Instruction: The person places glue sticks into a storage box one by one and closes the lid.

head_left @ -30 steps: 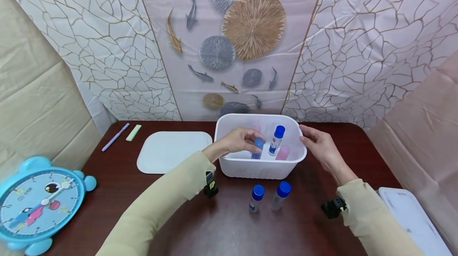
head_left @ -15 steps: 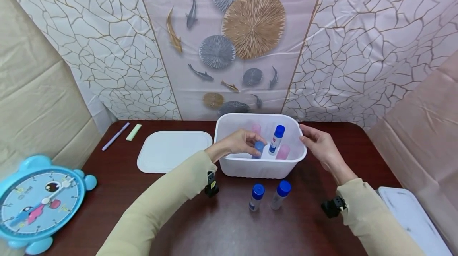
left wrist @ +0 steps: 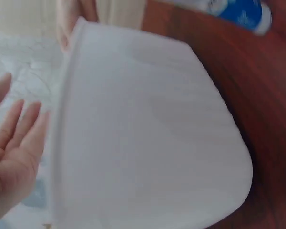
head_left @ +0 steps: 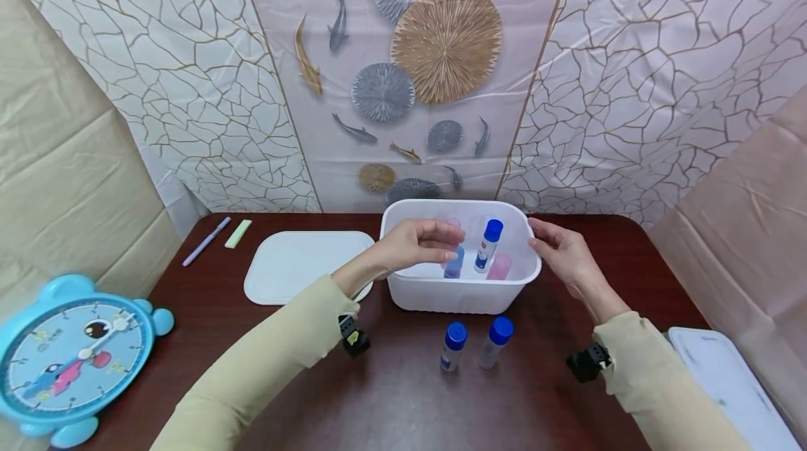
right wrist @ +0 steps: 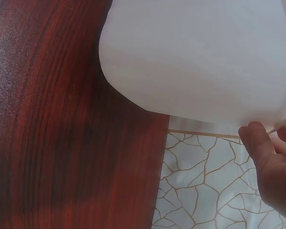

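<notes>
My left hand (head_left: 412,249) is over the left part of a white plastic bin (head_left: 454,297), its fingers apart and holding nothing; the left wrist view shows the same spread left hand (left wrist: 16,160). Just below the fingertips, a blue translucent tube (head_left: 454,265) stands inside the bin. Beside it in there are an upright blue-capped glue stick (head_left: 487,248) and a pink tube (head_left: 499,267); another pink one is partly hidden behind my fingers. My right hand (head_left: 564,255) pinches the bin's right rim between thumb and fingers, also visible in the right wrist view.
Two blue-capped glue sticks, one left (head_left: 452,347) and one right (head_left: 495,343), stand before the bin. A white lid (head_left: 302,265) lies left of it. Farther left are a purple pen (head_left: 207,241), a pale green bar (head_left: 238,234) and a blue clock (head_left: 78,356). A white board (head_left: 731,381) lies far right.
My left hand has let go of the blue tube, which now stands in the bin, and has drawn slightly up and to the left. The right hand keeps its hold on the rim.
</notes>
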{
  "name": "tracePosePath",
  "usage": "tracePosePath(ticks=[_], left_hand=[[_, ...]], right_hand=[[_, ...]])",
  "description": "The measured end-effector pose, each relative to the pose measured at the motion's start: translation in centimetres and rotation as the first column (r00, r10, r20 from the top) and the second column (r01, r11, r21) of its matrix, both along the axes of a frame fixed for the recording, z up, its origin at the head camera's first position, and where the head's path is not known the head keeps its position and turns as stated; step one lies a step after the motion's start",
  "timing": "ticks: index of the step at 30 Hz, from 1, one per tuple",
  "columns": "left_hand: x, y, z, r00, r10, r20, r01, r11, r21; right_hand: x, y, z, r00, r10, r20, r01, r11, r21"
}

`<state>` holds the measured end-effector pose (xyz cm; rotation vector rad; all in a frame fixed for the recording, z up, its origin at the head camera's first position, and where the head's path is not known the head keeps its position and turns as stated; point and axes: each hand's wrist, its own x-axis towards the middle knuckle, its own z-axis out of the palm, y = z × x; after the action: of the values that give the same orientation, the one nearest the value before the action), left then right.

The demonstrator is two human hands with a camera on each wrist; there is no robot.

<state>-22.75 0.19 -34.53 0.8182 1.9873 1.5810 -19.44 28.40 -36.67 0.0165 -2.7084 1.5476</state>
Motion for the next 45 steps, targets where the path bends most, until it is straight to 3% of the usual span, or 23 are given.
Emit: tracePosePath(ticks=[3,6,13,17,23,33,39,43,45], left_hand=[[1.6,-0.5,0.4,0.991,-0.125,0.050,0.121,0.990,0.068],[2.9,-0.8,0.0,0.963,-0.254,0.095,0.246,0.965,0.092],[4.5,-0.7,-2.3,0.903,-0.401,0.152,0.388,0.915,0.107],[4.8,-0.5,-3.7,0.887,-0.425,0.180,0.410,0.905,0.115],[4.9,-0.4,-5.2,0.896,-0.403,0.183,0.392,0.915,0.097],[5.0,-0.3,-6.6,0.901,-0.400,0.167,0.393,0.916,0.079],[5.0,-0.5,-5.8,0.899,-0.415,0.141,0.406,0.910,0.088],[4.8,-1.0,-3.2,0.888,-0.434,0.150,0.417,0.899,0.135],[4.4,-1.4,-1.3,0.895,-0.423,0.143,0.400,0.901,0.166]], right_hand=[[-0.1,0.1,0.1,1.000,-0.003,-0.005,0.003,1.000,0.013],[-0.1,0.1,0.1,1.000,-0.001,-0.009,0.001,1.000,0.017],[-0.2,0.0,-0.1,1.000,-0.001,-0.006,0.001,1.000,0.015],[-0.1,0.0,-0.2,1.000,0.000,0.000,0.000,1.000,0.018],[0.0,0.0,-0.2,1.000,0.002,0.003,-0.002,1.000,0.005],[0.0,0.0,-0.2,1.000,0.002,0.009,-0.002,1.000,-0.001],[0.0,0.0,-0.2,1.000,0.000,0.007,0.000,1.000,-0.002],[0.0,0.0,-0.2,1.000,-0.005,0.007,0.005,1.000,0.002],[-0.1,0.0,-0.2,1.000,-0.007,0.007,0.007,1.000,0.008]])
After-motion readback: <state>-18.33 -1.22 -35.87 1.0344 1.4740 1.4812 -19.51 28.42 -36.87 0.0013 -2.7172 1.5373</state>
